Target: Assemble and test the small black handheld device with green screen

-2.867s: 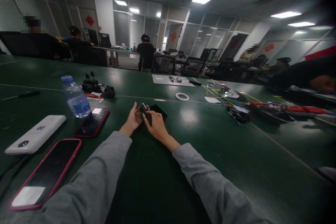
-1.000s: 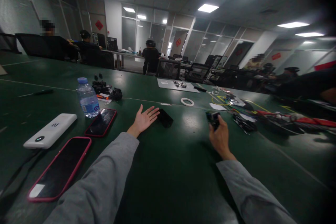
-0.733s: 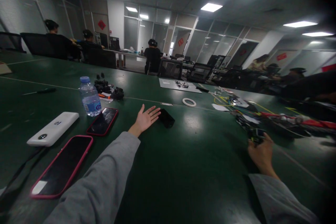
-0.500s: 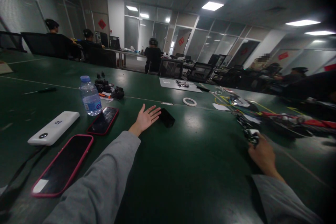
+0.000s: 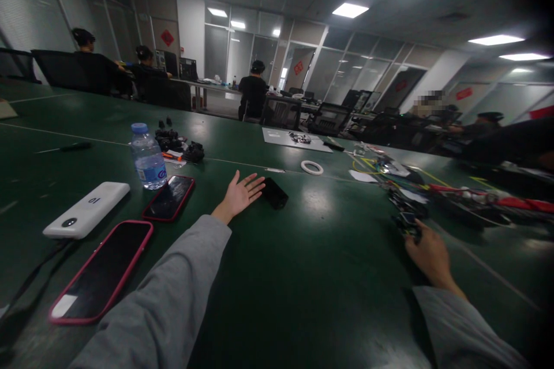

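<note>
Palm up and fingers spread, my left hand [image 5: 239, 195] rests over the green table [image 5: 303, 277] and holds nothing. Its fingertips are beside a small black box [image 5: 275, 193]. At the right, my right hand [image 5: 429, 251] is closed on a dark device [image 5: 407, 225], whose exact shape is hard to make out. Beyond that device lies a tangle of dark parts and cables [image 5: 398, 199]. A white tape ring [image 5: 311, 168] lies flat between the two hands, farther back.
Left of my left arm are a red-edged phone [image 5: 168, 199], a larger phone [image 5: 104, 271], a white power bank [image 5: 86, 210] and a water bottle [image 5: 148, 158]. Black parts [image 5: 179, 147], a screwdriver [image 5: 75, 147] and a grey board [image 5: 277, 137] lie farther back. People sit beyond.
My right hand has shifted slightly left with the dark device, which has turned a little and shows less white. My left hand has stayed in place.
</note>
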`<action>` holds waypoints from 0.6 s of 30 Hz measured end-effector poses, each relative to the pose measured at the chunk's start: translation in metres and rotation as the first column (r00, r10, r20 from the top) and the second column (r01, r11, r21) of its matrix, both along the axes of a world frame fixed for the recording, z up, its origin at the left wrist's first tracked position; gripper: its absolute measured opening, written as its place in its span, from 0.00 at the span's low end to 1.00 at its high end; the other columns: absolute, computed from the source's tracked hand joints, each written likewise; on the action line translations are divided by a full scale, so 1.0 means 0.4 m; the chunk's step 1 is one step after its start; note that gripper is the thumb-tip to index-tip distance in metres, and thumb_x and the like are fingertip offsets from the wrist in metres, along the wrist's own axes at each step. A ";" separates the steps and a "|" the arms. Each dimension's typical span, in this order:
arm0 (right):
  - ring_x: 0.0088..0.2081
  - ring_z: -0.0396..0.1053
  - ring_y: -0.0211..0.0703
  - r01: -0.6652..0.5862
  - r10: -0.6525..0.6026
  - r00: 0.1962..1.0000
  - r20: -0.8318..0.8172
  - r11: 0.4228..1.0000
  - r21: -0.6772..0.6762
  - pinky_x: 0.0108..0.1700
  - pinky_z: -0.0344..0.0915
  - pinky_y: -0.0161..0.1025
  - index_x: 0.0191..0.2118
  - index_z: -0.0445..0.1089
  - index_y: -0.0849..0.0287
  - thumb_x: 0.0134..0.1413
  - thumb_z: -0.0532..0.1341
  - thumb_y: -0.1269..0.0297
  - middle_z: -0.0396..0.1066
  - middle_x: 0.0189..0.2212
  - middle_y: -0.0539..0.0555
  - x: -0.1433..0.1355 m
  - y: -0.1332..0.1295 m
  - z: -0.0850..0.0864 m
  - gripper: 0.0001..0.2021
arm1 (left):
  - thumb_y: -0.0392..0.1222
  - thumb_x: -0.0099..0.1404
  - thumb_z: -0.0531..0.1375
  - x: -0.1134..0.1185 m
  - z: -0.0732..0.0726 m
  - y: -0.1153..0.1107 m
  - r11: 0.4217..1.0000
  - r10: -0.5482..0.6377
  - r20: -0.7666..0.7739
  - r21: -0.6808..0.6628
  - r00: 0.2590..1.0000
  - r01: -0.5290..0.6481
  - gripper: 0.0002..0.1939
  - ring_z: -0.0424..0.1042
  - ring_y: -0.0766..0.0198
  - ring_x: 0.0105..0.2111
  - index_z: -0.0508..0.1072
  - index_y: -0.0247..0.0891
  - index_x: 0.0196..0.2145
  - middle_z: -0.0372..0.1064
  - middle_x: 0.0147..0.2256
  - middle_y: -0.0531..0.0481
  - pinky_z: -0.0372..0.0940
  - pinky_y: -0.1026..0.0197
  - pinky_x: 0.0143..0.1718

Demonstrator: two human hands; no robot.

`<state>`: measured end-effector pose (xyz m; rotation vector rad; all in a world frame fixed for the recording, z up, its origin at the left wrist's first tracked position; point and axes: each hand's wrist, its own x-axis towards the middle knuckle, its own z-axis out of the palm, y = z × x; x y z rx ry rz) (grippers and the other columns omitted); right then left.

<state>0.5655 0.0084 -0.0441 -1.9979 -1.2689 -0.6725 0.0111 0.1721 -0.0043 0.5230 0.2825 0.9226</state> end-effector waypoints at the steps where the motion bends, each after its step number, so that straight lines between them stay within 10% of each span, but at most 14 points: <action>1: 0.39 0.68 0.60 0.026 -0.026 1.000 0.000 0.992 -0.120 0.36 0.61 0.53 0.54 0.66 0.64 0.50 0.54 0.53 0.66 0.37 0.69 0.005 -0.002 -0.004 0.27 | 0.62 0.63 0.50 0.000 -0.002 0.001 1.000 -0.006 0.001 0.003 1.000 0.006 0.28 0.67 0.52 0.52 0.71 0.38 0.46 0.65 0.54 0.40 0.62 0.51 0.50; 9: 0.44 0.66 0.60 0.177 -0.147 0.983 0.107 0.913 -0.367 0.38 0.60 0.50 0.60 0.58 0.61 0.55 0.51 0.53 0.64 0.43 0.68 -0.029 -0.019 0.005 0.28 | 0.63 0.63 0.49 0.000 0.003 0.001 1.000 -0.012 -0.030 -0.005 0.999 0.012 0.28 0.67 0.53 0.52 0.70 0.38 0.46 0.66 0.54 0.41 0.61 0.51 0.51; 18: 0.55 0.54 0.64 0.099 -0.097 0.979 0.180 0.995 -0.001 0.49 0.55 0.58 0.57 0.58 0.66 0.55 0.53 0.57 0.59 0.51 0.72 -0.213 0.013 0.058 0.27 | 0.63 0.62 0.50 0.002 0.004 0.000 1.000 0.011 -0.045 -0.020 0.999 -0.012 0.28 0.66 0.53 0.52 0.70 0.38 0.46 0.66 0.54 0.41 0.61 0.52 0.50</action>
